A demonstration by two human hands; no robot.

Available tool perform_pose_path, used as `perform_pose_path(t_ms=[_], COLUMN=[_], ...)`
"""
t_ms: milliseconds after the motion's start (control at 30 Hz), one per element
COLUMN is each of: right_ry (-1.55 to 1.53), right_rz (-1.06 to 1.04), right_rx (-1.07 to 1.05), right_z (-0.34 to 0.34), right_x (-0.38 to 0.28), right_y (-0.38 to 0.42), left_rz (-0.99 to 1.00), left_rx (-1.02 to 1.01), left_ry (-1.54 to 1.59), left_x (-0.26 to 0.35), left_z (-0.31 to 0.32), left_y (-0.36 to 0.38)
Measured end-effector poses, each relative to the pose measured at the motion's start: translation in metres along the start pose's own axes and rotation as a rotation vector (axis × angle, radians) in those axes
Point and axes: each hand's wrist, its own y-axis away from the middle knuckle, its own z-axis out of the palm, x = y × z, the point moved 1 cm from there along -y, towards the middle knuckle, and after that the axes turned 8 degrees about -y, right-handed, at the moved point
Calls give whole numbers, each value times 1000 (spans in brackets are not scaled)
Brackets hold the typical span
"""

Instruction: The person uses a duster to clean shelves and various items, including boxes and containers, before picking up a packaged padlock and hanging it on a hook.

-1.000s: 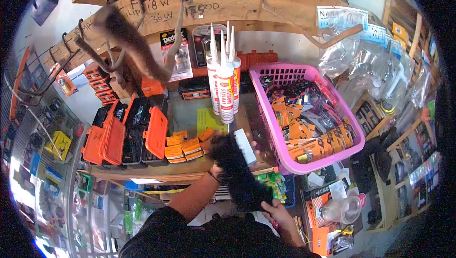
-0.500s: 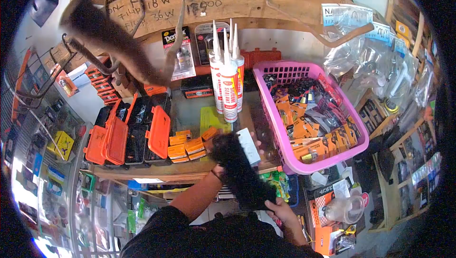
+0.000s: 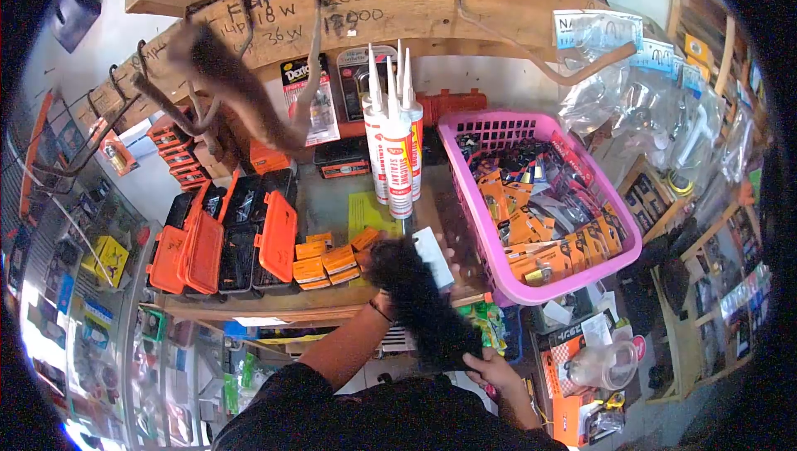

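Observation:
A long black object (image 3: 423,310) with a fuzzy upper edge lies slantwise before me; its kind cannot be made out. My right hand (image 3: 496,370) grips its lower right end, fingers closed around it. My left hand (image 3: 383,302) reaches beneath the upper part and is mostly hidden, with fingertips showing beyond a white card or box (image 3: 432,258) beside the black object. Just behind stand several silicone sealant tubes (image 3: 399,160) with white nozzles. Small orange boxes (image 3: 325,263) sit left of the black object.
On the right, a pink basket (image 3: 573,287) holds orange-carded packets. Open black cases with orange lids (image 3: 278,238) stand at left on the wooden-edged counter (image 3: 332,306). Metal hooks (image 3: 490,32) jut out overhead from a marked wooden board (image 3: 398,3). Clear plastic bags (image 3: 639,111) hang at right.
The view has shifted slightly, so the tubes and hooks sit a little lower. Both hands and the black object keep nearly the same position.

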Motion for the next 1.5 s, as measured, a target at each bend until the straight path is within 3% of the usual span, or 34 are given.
perform_pose_path(t_ms=[67, 133, 167, 200, 267, 333, 400, 433, 467, 533, 567, 600, 633, 667, 700, 733, 800, 867, 933, 967, 1067, 1100, 1133, 1200, 1267, 1333, 1367, 1467, 1500], right_ry=[18, -51, -81, -113, -79, 4, -21, -17, -16, 39, 4, -29, -13, -11, -20, -32, 69, 36, -22, 35, 216, 129, 42, -54, 113, 164, 37, -123, -69], right_rz=[-22, -46, -26, -9, -9, -7, -17, -11, -7, 59, 9, -39, -64, -59, -25, 8, 29, 4, -24, 19, 5, -72, -145, -157, 30, 47, -8, -51, -15], right_rx=[17, 77, 23, -30, -35, -48, 61, 73, 86, -13, -19, -27, 116, 115, 108, 101, 128, 12, 53, 51, 65, 66, 64, 3, 107, 81, 93, 93, 103], right_z=[-8, -9, -9, -9, -9, -10, -7, -1, 1, -4, -6, -7, -7, -4, 1, 5, 0, -9, -14, -16, -3, 0, 0, -6, 0, 0, -4, 6, 18], right_x=[3, 5, 8, 10, 8, 3, 2, 1, 1, 7, 6, 5, 6, 4, 1, 0, 5, 3, 6, 13, 8, 3, 0, 5, 8, 4, 0, -11, -12], right_y=[-5, -7, -8, -8, -6, -6, -5, -1, 2, -3, -4, -4, -4, -2, 2, 5, 4, 0, -3, -6, 1, 2, 2, -4, -4, -3, -3, -3, 0], left_rz=[17, 157, 143, 141, -17, 13, 108, 148, 146, -15, 4, 10, 81, 152, 138, 137, 20, 32, 154, 128, -11, 39, 92, 132, 84, 92, 7, 121, 93], left_rx=[103, 438, 475, 477, -103, -93, 364, 401, 402, 51, 40, 73, 255, 439, 469, 474, 109, 140, 460, 390, 15, 36, 287, 378, 243, 12, 112, 512, 347], left_ry=[-2, 184, 98, 97, 90, 83, 190, 328, 330, 39, 65, 114, 187, 262, 231, 235, 26, 44, -169, 66, 37, 25, -1, 5, 153, -65, 129, 41, 54], left_x=[-4, -2, -2, -3, -6, -6, -3, -4, -3, -1, -5, -6, -5, -3, -3, -4, -5, -5, -4, -2, -3, -9, -8, -3, -7, -8, -8, -3, -4], left_z=[-1, 19, 9, -7, -27, 2, 10, 7, -5, -13, -16, -9, 1, 10, 12, 6, -6, -4, 8, 11, -19, -16, -3, 13, -12, 2, -14, 1, -5], left_y=[0, -8, -8, -4, 3, 2, -1, -1, 1, 1, 5, 4, -1, -6, -5, -2, 1, 5, -6, -5, 4, 5, 9, -2, 7, 5, 7, 2, 2])
